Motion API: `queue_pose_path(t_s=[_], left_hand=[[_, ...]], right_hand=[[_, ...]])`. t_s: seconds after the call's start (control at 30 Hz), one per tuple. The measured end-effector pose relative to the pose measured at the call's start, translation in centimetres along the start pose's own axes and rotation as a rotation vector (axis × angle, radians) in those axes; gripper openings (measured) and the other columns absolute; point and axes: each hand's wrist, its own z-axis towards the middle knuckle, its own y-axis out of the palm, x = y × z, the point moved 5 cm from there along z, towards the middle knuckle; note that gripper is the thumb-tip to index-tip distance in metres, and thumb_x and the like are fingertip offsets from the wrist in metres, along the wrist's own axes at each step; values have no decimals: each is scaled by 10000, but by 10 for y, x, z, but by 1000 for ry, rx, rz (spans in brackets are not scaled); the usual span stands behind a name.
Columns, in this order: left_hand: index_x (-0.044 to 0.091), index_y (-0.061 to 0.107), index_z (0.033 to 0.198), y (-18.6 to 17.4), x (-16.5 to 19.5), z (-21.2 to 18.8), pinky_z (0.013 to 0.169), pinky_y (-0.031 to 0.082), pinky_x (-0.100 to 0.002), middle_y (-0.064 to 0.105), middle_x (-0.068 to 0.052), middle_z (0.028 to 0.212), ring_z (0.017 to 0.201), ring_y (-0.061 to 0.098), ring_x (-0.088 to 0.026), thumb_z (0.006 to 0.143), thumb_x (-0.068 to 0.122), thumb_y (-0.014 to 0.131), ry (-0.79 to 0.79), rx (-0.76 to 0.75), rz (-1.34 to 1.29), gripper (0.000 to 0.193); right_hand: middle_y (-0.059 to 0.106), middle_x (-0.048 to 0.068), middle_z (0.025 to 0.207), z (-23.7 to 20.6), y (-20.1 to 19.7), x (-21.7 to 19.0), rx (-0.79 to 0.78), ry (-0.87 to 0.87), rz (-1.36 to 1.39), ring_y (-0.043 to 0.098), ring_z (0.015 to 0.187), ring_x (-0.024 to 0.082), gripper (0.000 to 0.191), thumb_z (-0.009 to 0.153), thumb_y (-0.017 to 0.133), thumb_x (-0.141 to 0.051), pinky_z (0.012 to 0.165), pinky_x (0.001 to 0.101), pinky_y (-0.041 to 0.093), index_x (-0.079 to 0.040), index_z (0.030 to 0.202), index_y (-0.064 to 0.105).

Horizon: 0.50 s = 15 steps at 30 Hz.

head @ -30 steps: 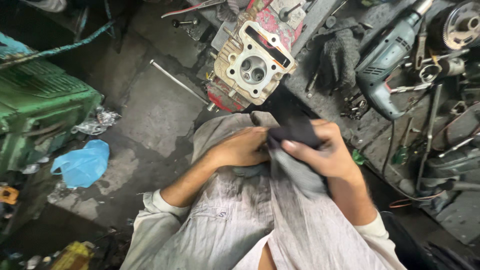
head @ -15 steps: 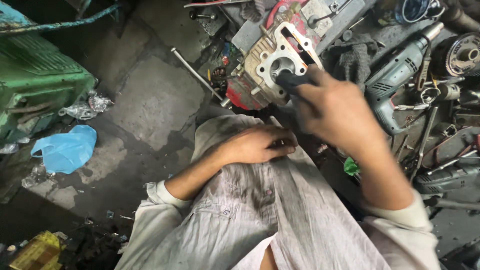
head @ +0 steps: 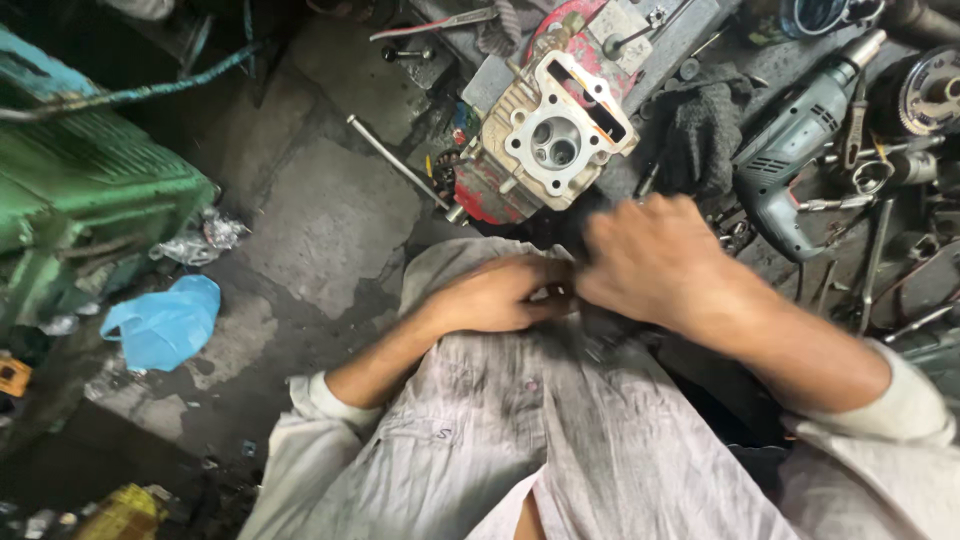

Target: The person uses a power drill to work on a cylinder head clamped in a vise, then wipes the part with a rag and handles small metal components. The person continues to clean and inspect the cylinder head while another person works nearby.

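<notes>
Left hand: your left hand (head: 500, 298) lies on your lap over the pale shirt (head: 520, 430), fingers curled together on a small pale thing at the fingertips; what that thing is cannot be told.
Right hand: your right hand (head: 655, 262) sits just beside the left, at its 3 o'clock, fingers bent down and meeting the same spot. It is blurred, so whether it is clamped on anything cannot be told.
Meeting point: the two sets of fingertips touch between the hands, low on the lap.
Cylinder head: the cylinder head (head: 555, 135) stands on the floor at 12 o'clock from the meeting point, near but apart, its gasket face and bore turned up towards you.
Long axis: the head runs from 7 o'clock to 1 o'clock.
Nearer hand: the right hand, by a little; the head lies at its 11 o'clock.
Rod: a thin metal rod (head: 400, 165) lies at the head's 9 o'clock, slanting from 10 to 4.
Drill: an electric drill (head: 800, 150) lies at 1 o'clock from the right hand, beside a dark rag (head: 700, 130).
</notes>
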Motion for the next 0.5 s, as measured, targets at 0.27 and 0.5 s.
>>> queue_pose_path(t_s=[0.27, 0.5], left_hand=[[37, 535, 1327, 5, 7, -13, 1000, 500, -330, 634, -102, 1276, 1168, 616, -151, 1009, 141, 678, 246, 211, -520, 364], [114, 732, 1098, 1, 52, 25, 748, 571, -345, 761, -59, 934, 825, 742, -224, 930, 207, 712, 178, -143, 155, 194]], right_hand=[[697, 166, 849, -56, 48, 17, 368, -248, 1008, 671, 805, 380, 164, 913, 691, -140, 772, 450, 526, 10, 977, 672], [665, 125, 907, -161, 85, 70, 1097, 3, 1271, 672, 947, 230, 179, 970, 705, -133, 1254, 556, 381, 43, 960, 671]])
